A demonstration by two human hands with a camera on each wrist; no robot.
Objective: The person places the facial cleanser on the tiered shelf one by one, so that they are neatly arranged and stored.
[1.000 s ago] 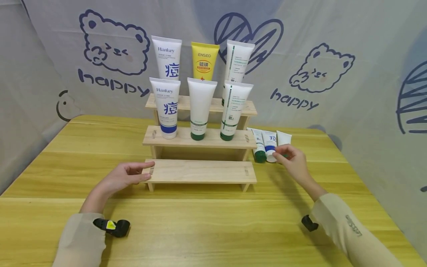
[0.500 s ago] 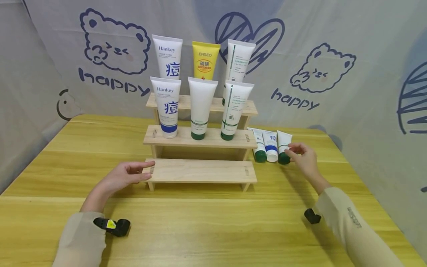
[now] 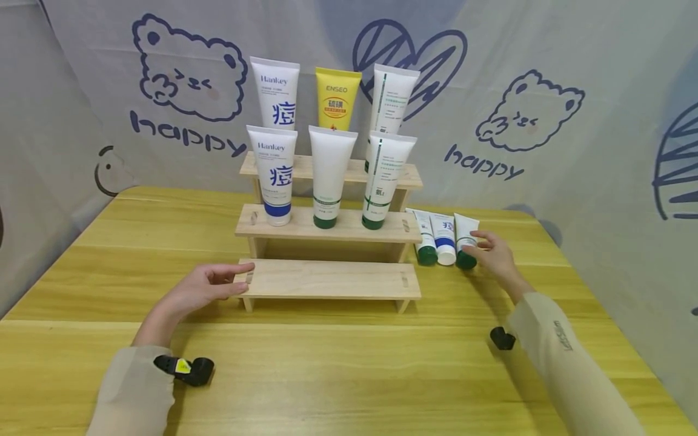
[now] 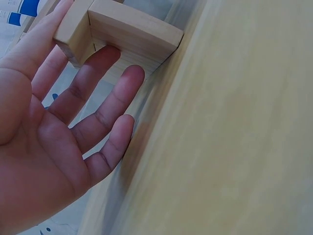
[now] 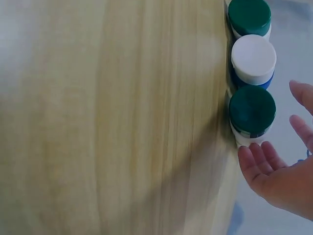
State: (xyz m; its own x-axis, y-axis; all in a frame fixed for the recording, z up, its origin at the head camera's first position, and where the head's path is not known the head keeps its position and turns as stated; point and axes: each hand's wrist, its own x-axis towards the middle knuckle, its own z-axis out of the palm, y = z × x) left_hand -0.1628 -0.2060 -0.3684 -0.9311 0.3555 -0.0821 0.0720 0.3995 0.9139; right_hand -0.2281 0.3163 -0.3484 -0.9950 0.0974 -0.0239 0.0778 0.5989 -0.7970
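Observation:
A three-step wooden display stand [image 3: 327, 280] stands in the middle of the table. My left hand [image 3: 191, 293] holds the left end of its lowest step between thumb and forefinger; the other fingers hang loose below, as the left wrist view shows. My right hand [image 3: 495, 257] is at the rightmost of three squeeze tubes lying right of the stand, a white tube with a green cap [image 3: 466, 259]. Its thumb and fingers are spread about that tube; the lower fingertips [image 5: 258, 159] are beside it, contact unclear. Beside it lie a white-capped tube with a blue band [image 3: 445, 242] and another green-capped tube [image 3: 426, 253].
On the middle step stand a blue-and-white tube [image 3: 274, 181], a plain white tube [image 3: 329, 169] and a green-striped tube [image 3: 384, 181]. Behind them on the top step are a white tube [image 3: 275, 91], a yellow tube [image 3: 337, 100] and a striped tube [image 3: 391, 97]. A printed cloth [image 3: 305, 36] hangs behind.
My right hand has moved right from the middle lying tube to the rightmost one, and its fingers have spread around it. The left hand has stayed at the stand's lowest step.

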